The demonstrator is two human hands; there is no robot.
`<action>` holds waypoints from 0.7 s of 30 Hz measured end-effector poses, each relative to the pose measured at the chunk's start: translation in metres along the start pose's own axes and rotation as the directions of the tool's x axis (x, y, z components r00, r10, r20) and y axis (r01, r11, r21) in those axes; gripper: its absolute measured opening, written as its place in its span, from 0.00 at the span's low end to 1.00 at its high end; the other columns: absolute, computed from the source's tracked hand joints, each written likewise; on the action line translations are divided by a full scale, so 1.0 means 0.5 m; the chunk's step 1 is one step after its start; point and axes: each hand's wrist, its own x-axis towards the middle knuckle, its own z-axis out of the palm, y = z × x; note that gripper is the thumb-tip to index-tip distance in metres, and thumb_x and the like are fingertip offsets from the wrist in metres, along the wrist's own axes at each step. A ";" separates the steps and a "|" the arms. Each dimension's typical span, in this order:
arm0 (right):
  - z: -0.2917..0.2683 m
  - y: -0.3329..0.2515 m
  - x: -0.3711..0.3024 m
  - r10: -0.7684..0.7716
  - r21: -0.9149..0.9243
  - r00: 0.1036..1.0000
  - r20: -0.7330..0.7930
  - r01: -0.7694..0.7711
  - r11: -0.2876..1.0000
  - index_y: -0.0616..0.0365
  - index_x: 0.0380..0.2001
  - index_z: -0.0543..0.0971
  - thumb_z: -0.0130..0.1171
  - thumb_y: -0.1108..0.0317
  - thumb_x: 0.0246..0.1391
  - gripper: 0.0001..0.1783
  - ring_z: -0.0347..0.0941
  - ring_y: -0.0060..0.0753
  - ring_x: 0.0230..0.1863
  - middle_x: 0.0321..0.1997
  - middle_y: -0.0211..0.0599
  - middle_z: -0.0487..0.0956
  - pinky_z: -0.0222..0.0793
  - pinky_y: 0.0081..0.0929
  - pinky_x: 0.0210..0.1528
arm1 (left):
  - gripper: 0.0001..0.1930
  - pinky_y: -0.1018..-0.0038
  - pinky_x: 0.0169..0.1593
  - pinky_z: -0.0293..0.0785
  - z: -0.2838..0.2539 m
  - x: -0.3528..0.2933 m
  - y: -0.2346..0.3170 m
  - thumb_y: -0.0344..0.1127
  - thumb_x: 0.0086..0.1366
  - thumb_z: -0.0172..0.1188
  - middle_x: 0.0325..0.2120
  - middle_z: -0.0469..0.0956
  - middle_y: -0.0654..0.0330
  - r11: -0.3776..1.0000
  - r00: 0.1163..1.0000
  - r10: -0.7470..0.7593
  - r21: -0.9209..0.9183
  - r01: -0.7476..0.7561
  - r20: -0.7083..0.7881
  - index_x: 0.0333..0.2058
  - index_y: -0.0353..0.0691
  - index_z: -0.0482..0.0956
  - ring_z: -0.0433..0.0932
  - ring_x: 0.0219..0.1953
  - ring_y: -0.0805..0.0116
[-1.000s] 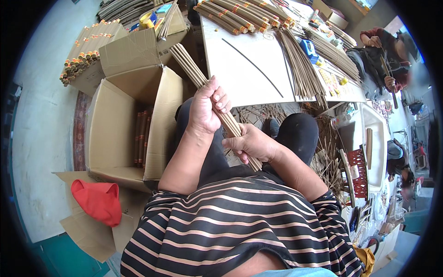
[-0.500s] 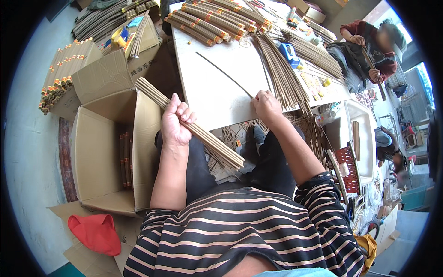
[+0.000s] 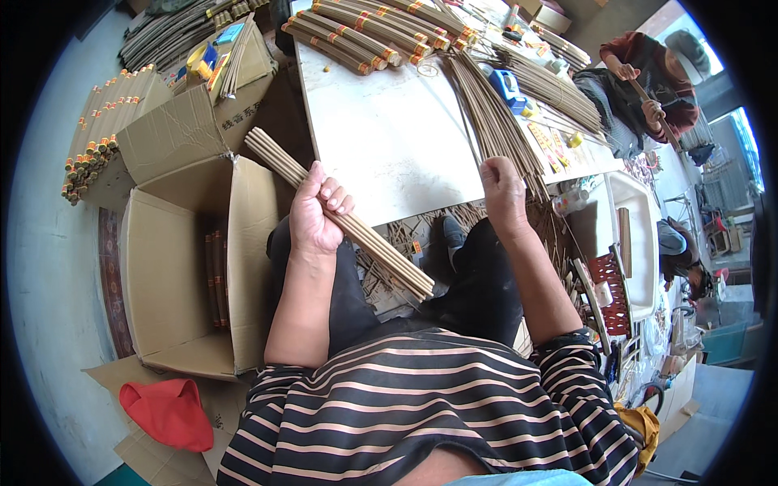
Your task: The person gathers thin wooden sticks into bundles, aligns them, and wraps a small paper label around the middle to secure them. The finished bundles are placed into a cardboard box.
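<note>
Table is stretching from eleven toward two o'clock, its white top bearing wrapped rolls of sticks at twelve and a fan of loose sticks at one. Cardboard box is standing open at nine o'clock, with brown rolls resting inside. Red cloth is lying at eight. Bundle of sticks is slanting across the middle, one end pointing between ten and eleven o'clock, near the box's flap, the other between four and five, above the lap. Its sticks are showing pale tan, thin, round and straight, running close side by side, the lower ends finishing slightly unevenly. Left hand, at ten, is gripping the bundle around its middle. Right hand, at two, is curling closed near the loose sticks; I cannot tell whether it is pinching anything.
</note>
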 end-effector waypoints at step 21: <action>-0.029 0.184 0.143 0.371 -0.561 0.897 0.240 -0.184 0.807 0.59 0.26 0.78 0.58 0.59 0.46 0.13 0.74 0.47 0.38 0.32 0.48 0.78 0.68 0.39 0.43 | 0.17 0.80 0.18 0.59 -0.013 0.024 -0.017 0.41 0.63 0.54 0.12 0.62 0.69 0.998 0.997 -0.069 -0.010 0.069 -0.017 0.17 0.45 0.64 0.61 0.12 0.78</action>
